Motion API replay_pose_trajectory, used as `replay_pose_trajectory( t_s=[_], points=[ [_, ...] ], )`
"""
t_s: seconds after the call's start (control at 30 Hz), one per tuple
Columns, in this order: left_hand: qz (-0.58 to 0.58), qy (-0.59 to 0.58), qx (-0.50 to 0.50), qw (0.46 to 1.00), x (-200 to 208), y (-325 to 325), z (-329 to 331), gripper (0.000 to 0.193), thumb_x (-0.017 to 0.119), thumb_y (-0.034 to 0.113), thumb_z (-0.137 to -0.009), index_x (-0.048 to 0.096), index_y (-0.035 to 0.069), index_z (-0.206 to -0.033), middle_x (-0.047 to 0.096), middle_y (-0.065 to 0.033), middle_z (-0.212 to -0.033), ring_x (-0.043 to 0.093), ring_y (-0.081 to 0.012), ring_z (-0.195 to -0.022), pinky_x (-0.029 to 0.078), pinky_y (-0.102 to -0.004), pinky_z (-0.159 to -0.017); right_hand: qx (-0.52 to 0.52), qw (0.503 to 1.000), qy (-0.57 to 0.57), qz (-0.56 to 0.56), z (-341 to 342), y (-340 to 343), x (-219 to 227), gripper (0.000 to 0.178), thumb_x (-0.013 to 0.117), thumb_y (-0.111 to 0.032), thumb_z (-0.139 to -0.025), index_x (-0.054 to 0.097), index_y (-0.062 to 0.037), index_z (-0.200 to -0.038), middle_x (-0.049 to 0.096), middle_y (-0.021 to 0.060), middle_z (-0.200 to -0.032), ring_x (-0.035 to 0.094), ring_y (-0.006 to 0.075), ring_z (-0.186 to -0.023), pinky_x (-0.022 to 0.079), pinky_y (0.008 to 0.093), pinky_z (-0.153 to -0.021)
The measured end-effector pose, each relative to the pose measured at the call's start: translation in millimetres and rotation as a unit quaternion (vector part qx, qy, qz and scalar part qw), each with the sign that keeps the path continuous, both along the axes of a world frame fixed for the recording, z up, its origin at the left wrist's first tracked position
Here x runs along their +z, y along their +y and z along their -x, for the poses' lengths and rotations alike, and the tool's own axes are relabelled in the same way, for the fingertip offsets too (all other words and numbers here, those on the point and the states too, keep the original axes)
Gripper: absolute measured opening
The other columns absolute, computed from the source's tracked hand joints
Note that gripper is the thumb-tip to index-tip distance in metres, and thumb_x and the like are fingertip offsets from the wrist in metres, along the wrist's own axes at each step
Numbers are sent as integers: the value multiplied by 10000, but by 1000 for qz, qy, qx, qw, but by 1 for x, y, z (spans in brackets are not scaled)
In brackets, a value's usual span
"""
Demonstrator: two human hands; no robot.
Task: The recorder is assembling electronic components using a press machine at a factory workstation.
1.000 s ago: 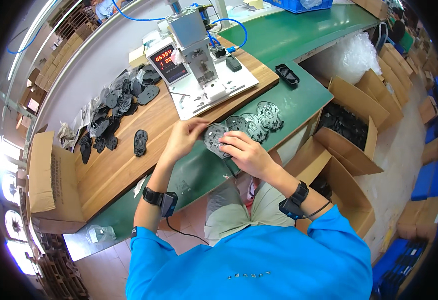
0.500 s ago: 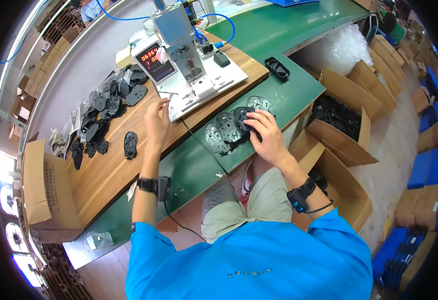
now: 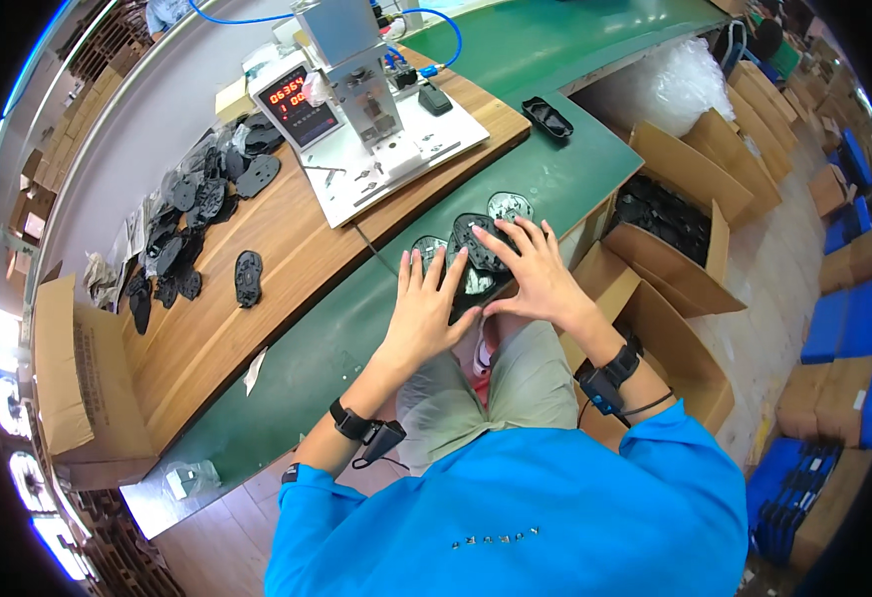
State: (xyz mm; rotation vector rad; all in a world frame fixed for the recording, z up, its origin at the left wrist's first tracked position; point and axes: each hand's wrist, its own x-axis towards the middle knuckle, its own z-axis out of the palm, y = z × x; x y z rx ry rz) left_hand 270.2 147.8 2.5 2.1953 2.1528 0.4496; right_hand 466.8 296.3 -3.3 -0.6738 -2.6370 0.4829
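My left hand [image 3: 428, 298] lies over the near-left part of a small group of rounded plates, its fingers spread. Fingertips of my right hand [image 3: 541, 277] rest at the right edge of a black oval plastic plate [image 3: 474, 231], thumb out toward my left thumb. A silvery-grey oval plate [image 3: 509, 205] sits just beyond the right hand. Another grey plate [image 3: 428, 242] shows behind the left fingertips. Several of these lie close together or overlap on the green bench top [image 3: 331, 348]; my fingers hide parts of them.
A press machine [image 3: 361, 99] with a red-digit display [image 3: 300, 102] stands on a wooden board [image 3: 197, 343]. Black plastic parts [image 3: 192, 204] are heaped at left, with a single one [image 3: 248, 279] nearer. A black tray-like shell [image 3: 547, 119] and cardboard boxes [image 3: 690, 169] are at right.
My left hand has come from beside the press down to the plates on the green bench. My right hand has stayed near the plates, its fingers now more spread.
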Motion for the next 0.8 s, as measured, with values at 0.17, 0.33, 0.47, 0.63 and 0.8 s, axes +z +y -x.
replay_pose_trajectory(
  t_s=[0.17, 0.33, 0.47, 0.63, 0.8],
  points=[
    [-40, -66, -26, 997, -9, 7, -8, 924, 839, 205, -858, 397, 163, -1668, 499, -241, -1581, 449, -532, -1473, 314, -587, -1290, -53, 996, 42, -58, -16, -13, -13, 887, 919, -166, -702, 602, -289, -1521, 505, 129, -1564, 416, 400, -1486, 314, 650, -1200],
    [-73, -66, -40, 994, -9, 10, -26, 725, 795, 85, -835, 579, 145, -1524, 585, -210, -1413, 611, -438, -1293, 492, -538, -1156, -75, 991, 87, -73, -17, -17, -29, 626, 785, 21, -724, 736, -204, -1307, 597, 101, -1479, 496, 371, -1421, 348, 590, -1202],
    [-86, -130, -26, 987, -9, 9, -25, 640, 767, 36, -843, 631, 123, -1462, 606, -199, -1377, 649, -407, -1247, 549, -490, -1073, -66, 991, 100, -60, -22, -16, -23, 625, 795, 7, -730, 737, -210, -1314, 611, 92, -1472, 523, 366, -1395, 368, 571, -1192],
    [-91, -254, 10, 963, -5, 13, -30, 631, 785, 46, -843, 629, 99, -1452, 607, -197, -1348, 659, -409, -1237, 583, -471, -1006, -71, 986, 149, 4, -23, -21, -12, 675, 815, 10, -709, 727, -215, -1339, 605, 83, -1486, 533, 361, -1395, 428, 526, -1157],
    [-155, -317, 9, 936, -5, 29, -47, 698, 740, -95, -724, 630, 44, -1399, 553, -234, -1378, 619, -420, -1266, 538, -446, -1068, -97, 976, 193, 33, -24, -22, -8, 744, 823, 28, -691, 699, -213, -1383, 598, 80, -1496, 567, 364, -1369, 484, 509, -1113]
  ],
)
